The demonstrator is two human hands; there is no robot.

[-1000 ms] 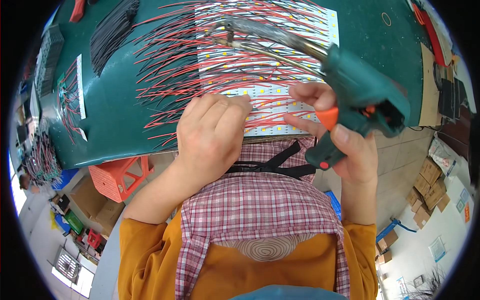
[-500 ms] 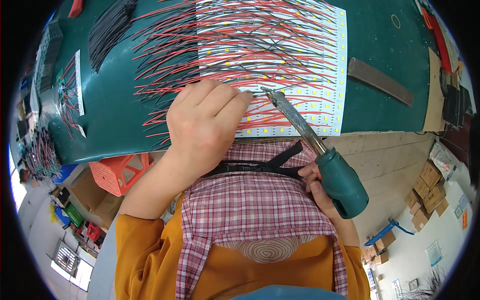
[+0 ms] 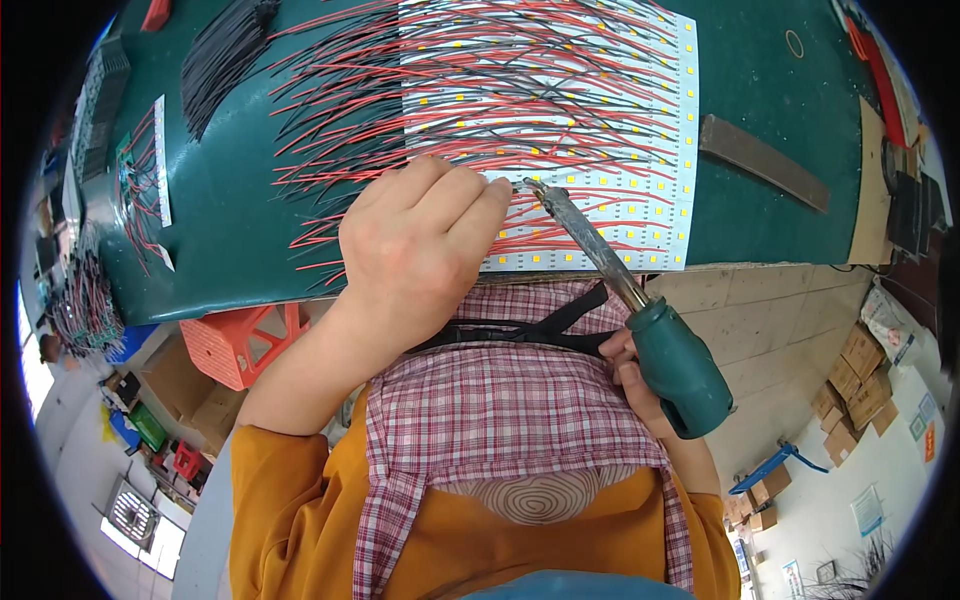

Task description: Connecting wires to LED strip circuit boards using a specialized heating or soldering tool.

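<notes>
My left hand [image 3: 415, 245] is closed in a pinch over the near part of a white LED board [image 3: 688, 120]. A short dark wire end [image 3: 519, 187] sticks out of its fingertips. Against or right beside that end is the tip of a soldering iron [image 3: 682, 370] with a green handle and a grey metal shaft. My right hand [image 3: 628, 365], partly hidden behind the handle, is wrapped round it in front of the apron. Rows of red and black wires [image 3: 330, 95] lie across the board and stick out past its left edge.
On the green table [image 3: 770, 90] a bundle of black wires [image 3: 222, 65] lies at the far left, with a narrow white strip [image 3: 161, 160] and thin wires beside it. A flat brown bar [image 3: 765, 163] rests right of the board. A red stool [image 3: 240, 345] stands below the table's left front.
My left hand has shifted slightly right, its fingertips nearer the iron's tip. The long dark wire that reached past the tip no longer shows there. The iron has barely moved.
</notes>
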